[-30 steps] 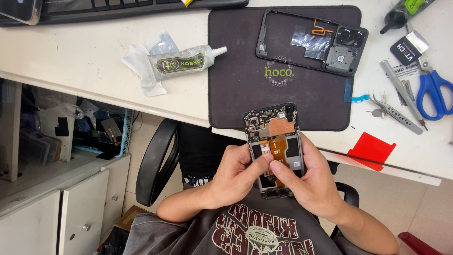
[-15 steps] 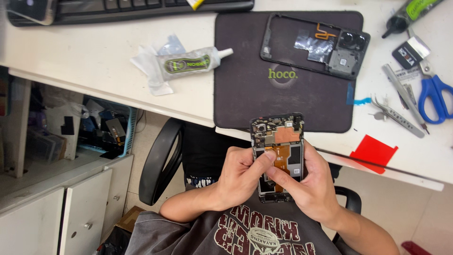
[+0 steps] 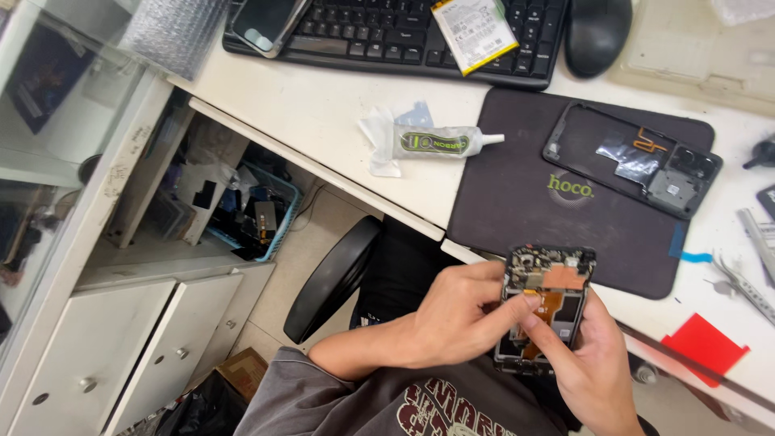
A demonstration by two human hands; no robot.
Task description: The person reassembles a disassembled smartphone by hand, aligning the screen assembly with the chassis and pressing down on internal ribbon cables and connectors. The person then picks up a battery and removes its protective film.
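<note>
An opened phone body (image 3: 550, 278), its circuit board and copper shield showing, is held over my lap below the desk edge. My left hand (image 3: 456, 315) grips its left side, with the thumb pressed on the orange flex cable near the middle. My right hand (image 3: 589, 367) holds it from the right and below, fingertips on the lower inner part. The phone's removed back frame (image 3: 634, 161) lies on the dark work mat (image 3: 517, 194) on the desk, above my hands.
A glue tube (image 3: 436, 143) lies on the white desk (image 3: 323, 113) left of the mat. Behind are a black keyboard (image 3: 404, 32), a loose battery (image 3: 474, 24), a mouse (image 3: 597, 32) and another phone (image 3: 262, 20). A red card (image 3: 706, 347) and metal tools (image 3: 747, 278) lie right.
The view has swung left and back, bringing the keyboard and mouse into sight. My hands stay on the phone body, the left thumb shifting over the flex cable.
</note>
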